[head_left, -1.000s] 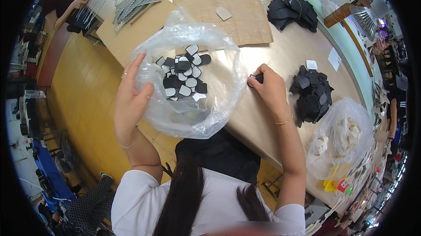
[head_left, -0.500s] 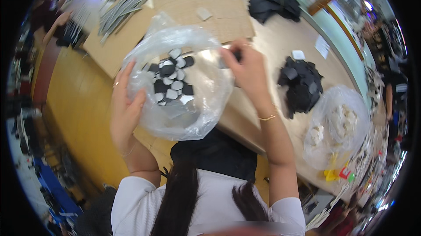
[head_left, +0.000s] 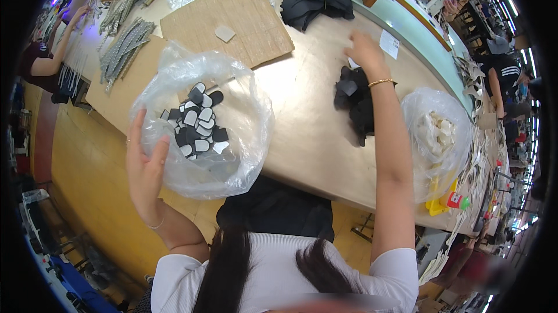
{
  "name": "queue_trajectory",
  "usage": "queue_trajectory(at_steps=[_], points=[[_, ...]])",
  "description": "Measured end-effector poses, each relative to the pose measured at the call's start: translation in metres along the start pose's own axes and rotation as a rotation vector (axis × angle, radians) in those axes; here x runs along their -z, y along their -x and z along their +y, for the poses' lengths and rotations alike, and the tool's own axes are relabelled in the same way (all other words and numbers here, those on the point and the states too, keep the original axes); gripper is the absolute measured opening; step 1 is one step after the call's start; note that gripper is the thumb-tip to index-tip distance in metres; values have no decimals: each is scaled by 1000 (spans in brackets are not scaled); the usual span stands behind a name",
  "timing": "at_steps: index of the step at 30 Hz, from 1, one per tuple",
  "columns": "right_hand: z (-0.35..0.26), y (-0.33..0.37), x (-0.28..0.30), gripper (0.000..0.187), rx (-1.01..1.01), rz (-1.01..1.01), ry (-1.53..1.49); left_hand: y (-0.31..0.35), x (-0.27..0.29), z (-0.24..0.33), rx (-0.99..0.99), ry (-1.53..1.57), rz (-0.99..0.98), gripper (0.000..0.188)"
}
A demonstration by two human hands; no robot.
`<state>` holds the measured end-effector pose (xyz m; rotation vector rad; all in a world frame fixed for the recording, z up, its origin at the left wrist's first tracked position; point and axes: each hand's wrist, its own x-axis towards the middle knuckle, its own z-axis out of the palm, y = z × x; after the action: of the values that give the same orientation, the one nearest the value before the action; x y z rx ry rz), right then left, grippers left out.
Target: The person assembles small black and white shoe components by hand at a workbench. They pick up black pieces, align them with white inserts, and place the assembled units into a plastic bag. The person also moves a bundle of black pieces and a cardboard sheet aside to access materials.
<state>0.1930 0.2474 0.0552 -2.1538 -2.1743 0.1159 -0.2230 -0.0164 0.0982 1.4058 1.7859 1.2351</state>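
A clear plastic bag (head_left: 244, 162) stands wide-mouthed at the table's near left edge. Inside lie several small black and white pieces (head_left: 200, 115), rounded at one end. My left hand (head_left: 145, 165) rests against the bag's left side, thumb and fingers spread. My right arm reaches out across the table, and my right hand (head_left: 369, 54) hovers at the far end of a heap of black cut pieces (head_left: 353, 95). Its thumb and forefinger look apart, with a white piece (head_left: 352, 63) just below them, partly covered.
Flat cardboard (head_left: 232, 16) lies at the back left, beside bundled grey strips (head_left: 125, 51). A tied black bundle (head_left: 319, 5) is farther back. On the right sit another plastic bag with cream pieces (head_left: 436, 136) and a bottle (head_left: 456, 200). A co-worker (head_left: 43, 66) is at far left.
My right hand has left the bag's rim, where it held a small dark piece, and moved right to the black heap. My left hand stays by the bag. The whole view has shifted.
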Motion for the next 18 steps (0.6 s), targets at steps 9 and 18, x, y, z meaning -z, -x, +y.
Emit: queue_trajectory(at_steps=[9,18], points=[[20,-16,-3,26,-1,-125,-130,-4,-2,9,-45,-99,-12,66],[-128,58,24,51,518,-162,-821,1,0,10,55,-83,-13,70]])
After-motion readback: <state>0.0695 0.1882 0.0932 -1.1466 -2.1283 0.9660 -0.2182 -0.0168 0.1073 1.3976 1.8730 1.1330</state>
